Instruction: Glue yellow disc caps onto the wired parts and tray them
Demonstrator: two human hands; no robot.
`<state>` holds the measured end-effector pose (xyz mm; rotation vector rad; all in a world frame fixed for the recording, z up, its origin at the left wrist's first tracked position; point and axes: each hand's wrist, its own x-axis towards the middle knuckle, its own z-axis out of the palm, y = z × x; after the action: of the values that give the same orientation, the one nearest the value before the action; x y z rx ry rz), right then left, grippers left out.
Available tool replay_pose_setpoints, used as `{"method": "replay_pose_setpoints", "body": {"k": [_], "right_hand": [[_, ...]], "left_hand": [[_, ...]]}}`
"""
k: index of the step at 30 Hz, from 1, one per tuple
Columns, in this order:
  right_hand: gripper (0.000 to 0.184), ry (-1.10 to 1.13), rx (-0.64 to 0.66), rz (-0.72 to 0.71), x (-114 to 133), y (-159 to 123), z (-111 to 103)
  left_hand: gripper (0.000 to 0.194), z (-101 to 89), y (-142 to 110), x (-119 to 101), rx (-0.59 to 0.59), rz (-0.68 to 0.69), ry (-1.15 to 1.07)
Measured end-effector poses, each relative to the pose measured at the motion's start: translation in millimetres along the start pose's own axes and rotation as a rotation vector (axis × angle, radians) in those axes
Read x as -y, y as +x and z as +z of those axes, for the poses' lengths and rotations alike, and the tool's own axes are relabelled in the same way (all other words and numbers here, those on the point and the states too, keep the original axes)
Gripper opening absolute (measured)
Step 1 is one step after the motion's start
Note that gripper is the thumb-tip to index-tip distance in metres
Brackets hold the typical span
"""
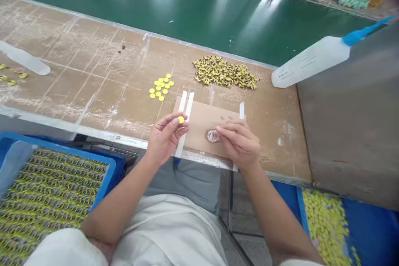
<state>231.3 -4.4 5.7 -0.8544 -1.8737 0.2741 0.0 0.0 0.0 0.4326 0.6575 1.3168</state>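
Note:
Between the thumb and fingers of my left hand (166, 136) is a small round yellow disc (181, 120), held above the left edge of a cardboard sheet (199, 122). My right hand (239, 141) is pinched over a small patch of whitish paste (212, 135) on that sheet; anything between its fingertips is too small to make out. White tape strips (182, 143) run along the sheet's left side. Beyond my left hand, several loose yellow discs (158, 94) lie on the bench. A heap of small yellow and dark pieces (222, 72) sits past the sheet.
A white bottle with a blue nozzle (311, 62) leans against the metal panel (349, 112) at right. Below left is a blue tray (107, 183) of rowed yellow-dark pieces; below right, a bin of yellow pieces (327, 224). A green belt (140, 4) runs behind the bench.

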Motion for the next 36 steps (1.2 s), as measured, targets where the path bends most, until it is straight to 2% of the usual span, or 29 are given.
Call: {"method": "replay_pose_setpoints", "body": {"k": [4, 9, 13, 16, 19, 25, 30, 36], "right_hand": [[0.035, 0.037, -0.121, 0.094, -1.8, -0.3, 1.0], [0.017, 0.29, -0.395, 0.422, 1.2, -3.2, 2.1], [0.017, 0.534, -0.535, 0.706, 6.7, -2.4, -1.9], [0.02, 0.669, -0.545, 0.838, 14.6, 2.2, -7.4], [0.021, 0.749, -0.528, 0.905, 24.5, 8.3, -12.2], [0.02, 0.852, -0.488, 0.965, 48.7, 18.8, -17.3], [0.018, 0.933, -0.436, 0.993, 69.3, 25.6, -18.1], [0.02, 1.067, -0.415, 1.088, 79.0, 29.8, -19.7]], "left_hand": [[0.019, 2.6, 0.2, -1.3, -0.01, 0.003, -0.007], [0.018, 1.2, -3.5, -2.8, -0.015, 0.003, 0.018], [0.02, 2.8, -12.2, -2.3, -0.037, 0.0, 0.046], [0.021, 9.4, -21.9, -1.0, -0.062, -0.022, 0.041], [0.019, 19.3, -30.3, 0.8, -0.045, -0.07, 0.04], [0.021, 37.1, -39.6, 4.3, 0.038, -0.14, 0.038], [0.019, 49.3, -47.9, 7.5, 0.102, -0.144, 0.015], [0.017, 54.5, -52.5, 9.1, 0.156, -0.146, 0.001]]}}
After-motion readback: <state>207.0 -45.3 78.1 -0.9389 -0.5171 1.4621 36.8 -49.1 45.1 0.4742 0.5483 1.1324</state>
